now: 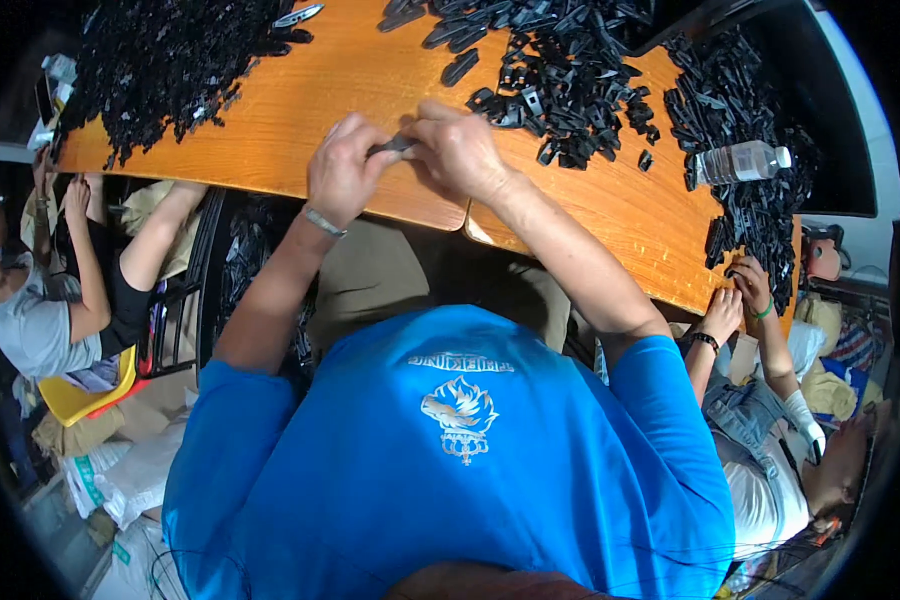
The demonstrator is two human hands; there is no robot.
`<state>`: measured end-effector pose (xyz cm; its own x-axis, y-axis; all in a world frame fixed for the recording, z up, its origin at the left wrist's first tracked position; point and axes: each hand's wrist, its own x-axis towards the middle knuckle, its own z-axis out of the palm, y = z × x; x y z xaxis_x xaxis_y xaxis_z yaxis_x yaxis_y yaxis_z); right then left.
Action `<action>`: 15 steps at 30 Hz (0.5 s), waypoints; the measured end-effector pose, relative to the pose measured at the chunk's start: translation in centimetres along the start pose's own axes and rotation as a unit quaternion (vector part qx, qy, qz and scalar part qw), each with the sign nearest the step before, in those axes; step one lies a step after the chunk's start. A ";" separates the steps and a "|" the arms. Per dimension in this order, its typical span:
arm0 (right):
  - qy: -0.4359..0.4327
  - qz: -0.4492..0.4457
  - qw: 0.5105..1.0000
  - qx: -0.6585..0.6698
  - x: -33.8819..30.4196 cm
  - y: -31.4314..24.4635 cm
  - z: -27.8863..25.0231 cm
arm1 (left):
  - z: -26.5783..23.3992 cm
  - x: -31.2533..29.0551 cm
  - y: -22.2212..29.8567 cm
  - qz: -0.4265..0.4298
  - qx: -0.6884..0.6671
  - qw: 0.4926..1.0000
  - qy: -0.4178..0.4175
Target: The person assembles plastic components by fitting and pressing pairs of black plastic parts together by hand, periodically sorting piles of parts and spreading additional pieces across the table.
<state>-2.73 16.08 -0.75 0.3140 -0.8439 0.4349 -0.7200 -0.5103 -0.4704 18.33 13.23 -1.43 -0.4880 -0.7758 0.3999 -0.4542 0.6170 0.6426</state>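
Observation:
Just above the near edge of the wooden table (pixel 390 90), both my hands meet on one small dark plastic part (pixel 396 145). My left hand (pixel 346 165), with a band at its wrist, has its fingers closed on the part's left end. The fingers of my right hand (pixel 457 150) pinch the other end and hide much of it. Beyond my right hand lies a pile of black plastic clips (pixel 575 110), with longer black pieces (pixel 460 66) behind them.
A big heap of small black parts (pixel 160 75) covers the table's far left, a folding knife (pixel 298 15) beside it. At right, a plastic bottle (pixel 740 162) lies on more black pieces (pixel 760 215). Co-workers sit on both sides; one's hands (pixel 735 300) work at the right edge.

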 end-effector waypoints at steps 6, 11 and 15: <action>-0.047 -0.017 0.997 0.058 -1.1 -1.6 -1.5 | -12.0 -2.7 -0.9 -0.099 0.134 0.951 -0.259; -0.004 0.074 0.975 -0.209 -1.0 3.4 -6.7 | -11.4 0.2 -0.9 -0.114 0.035 0.977 -0.176; -0.044 0.051 0.964 -0.259 -0.7 4.4 -6.5 | -1.8 7.2 0.1 -0.056 0.008 0.997 -0.051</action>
<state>-10.18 15.47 1.90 0.2602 -0.9078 0.3290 -0.9549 -0.2925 -0.0518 16.10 7.50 2.64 -0.5060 -0.8232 0.2576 -0.5216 0.5299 0.6686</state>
